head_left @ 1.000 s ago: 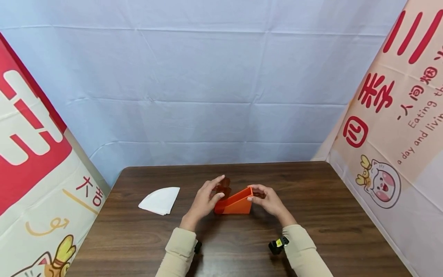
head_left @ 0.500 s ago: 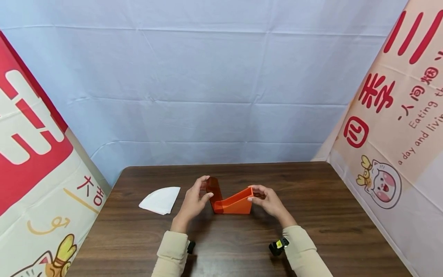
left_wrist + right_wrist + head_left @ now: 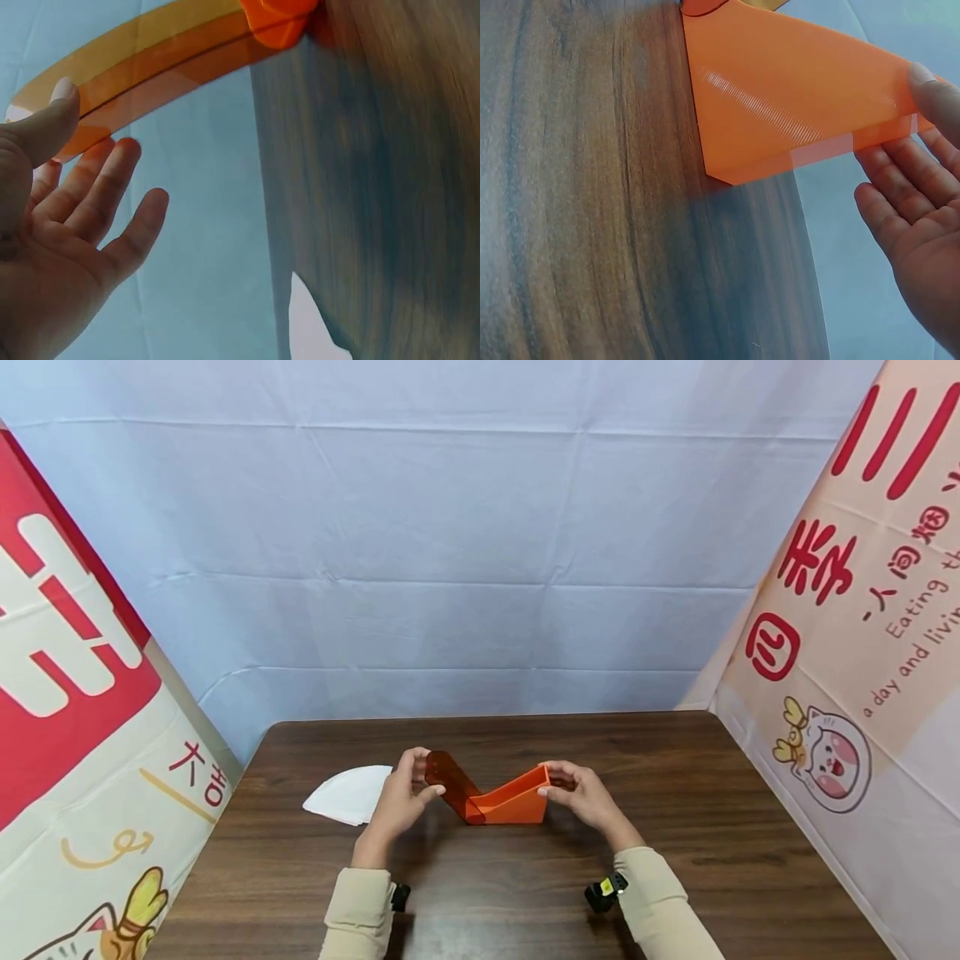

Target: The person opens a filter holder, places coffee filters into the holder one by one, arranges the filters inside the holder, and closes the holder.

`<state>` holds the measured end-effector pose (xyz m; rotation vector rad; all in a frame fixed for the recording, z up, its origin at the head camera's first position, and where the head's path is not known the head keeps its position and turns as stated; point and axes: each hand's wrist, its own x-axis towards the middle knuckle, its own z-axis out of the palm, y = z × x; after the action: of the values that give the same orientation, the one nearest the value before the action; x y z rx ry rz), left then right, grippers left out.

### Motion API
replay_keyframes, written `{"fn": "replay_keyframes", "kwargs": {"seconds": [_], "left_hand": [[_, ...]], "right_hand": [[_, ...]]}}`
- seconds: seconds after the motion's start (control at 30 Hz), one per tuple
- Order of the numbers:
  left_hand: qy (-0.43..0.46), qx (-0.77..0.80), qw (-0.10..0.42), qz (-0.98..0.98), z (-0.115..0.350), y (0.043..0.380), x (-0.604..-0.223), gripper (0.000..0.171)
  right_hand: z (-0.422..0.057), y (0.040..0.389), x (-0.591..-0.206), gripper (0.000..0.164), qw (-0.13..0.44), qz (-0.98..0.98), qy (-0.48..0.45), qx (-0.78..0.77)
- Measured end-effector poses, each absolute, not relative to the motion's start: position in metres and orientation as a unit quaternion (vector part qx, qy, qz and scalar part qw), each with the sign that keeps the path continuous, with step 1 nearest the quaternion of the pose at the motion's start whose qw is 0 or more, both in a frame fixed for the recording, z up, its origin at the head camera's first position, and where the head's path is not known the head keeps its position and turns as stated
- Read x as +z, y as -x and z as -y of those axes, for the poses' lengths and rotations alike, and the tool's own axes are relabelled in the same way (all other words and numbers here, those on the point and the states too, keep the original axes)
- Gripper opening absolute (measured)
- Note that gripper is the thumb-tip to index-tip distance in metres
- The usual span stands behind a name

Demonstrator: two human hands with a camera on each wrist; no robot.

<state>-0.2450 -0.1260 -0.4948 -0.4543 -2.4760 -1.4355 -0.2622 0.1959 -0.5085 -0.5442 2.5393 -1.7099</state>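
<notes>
An orange wedge-shaped box (image 3: 517,812) stands on the table, its top uncovered. Joined to the low left end is a see-through amber lid (image 3: 453,787), swung up and leaning left. My left hand (image 3: 399,802) pinches the lid's free end between thumb and fingers; in the left wrist view the thumb lies on one face of the lid (image 3: 161,64) and the little finger sticks out. At the tall right end of the box (image 3: 802,82), my right hand (image 3: 588,795) holds the wall between thumb and fingers. Part of the box's inside is hidden.
A folded white paper (image 3: 343,795), shaped like a fan, lies left of the box, partly behind my left hand. The dark wooden table (image 3: 675,827) ends at a pale cloth backdrop (image 3: 450,543), with printed cloths on both sides.
My left hand has moved left and swung the lid from over the box to a leftward lean. The right hand and the box have stayed in place.
</notes>
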Motion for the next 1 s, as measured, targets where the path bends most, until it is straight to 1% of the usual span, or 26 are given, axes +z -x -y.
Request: {"fn": "replay_keyframes", "kwargs": {"seconds": [0.13, 0.4, 0.5, 0.63, 0.93, 1.0], "left_hand": [[0.145, -0.491, 0.105, 0.853, 0.135, 0.246, -0.497, 0.051], [0.117, -0.478, 0.095, 0.865, 0.148, 0.244, -0.502, 0.049], [0.115, -0.478, 0.092, 0.866, 0.151, 0.244, -0.505, 0.048], [0.117, -0.475, 0.096, 0.867, 0.152, 0.243, -0.508, 0.048], [0.113, -0.459, 0.103, 0.875, 0.153, 0.243, -0.511, 0.051], [0.112, -0.462, 0.101, 0.874, 0.153, 0.242, -0.508, 0.056]], "right_hand": [[-0.197, 0.263, -0.509, 0.043, 0.016, -0.819, 0.177, -0.546], [-0.196, 0.263, -0.508, 0.042, 0.021, -0.813, 0.177, -0.554], [-0.193, 0.256, -0.496, 0.040, 0.023, -0.811, 0.183, -0.555], [-0.188, 0.247, -0.479, 0.039, 0.029, -0.811, 0.181, -0.555], [-0.188, 0.247, -0.477, 0.039, 0.031, -0.812, 0.177, -0.555], [-0.188, 0.246, -0.476, 0.039, 0.033, -0.813, 0.180, -0.553]]}}
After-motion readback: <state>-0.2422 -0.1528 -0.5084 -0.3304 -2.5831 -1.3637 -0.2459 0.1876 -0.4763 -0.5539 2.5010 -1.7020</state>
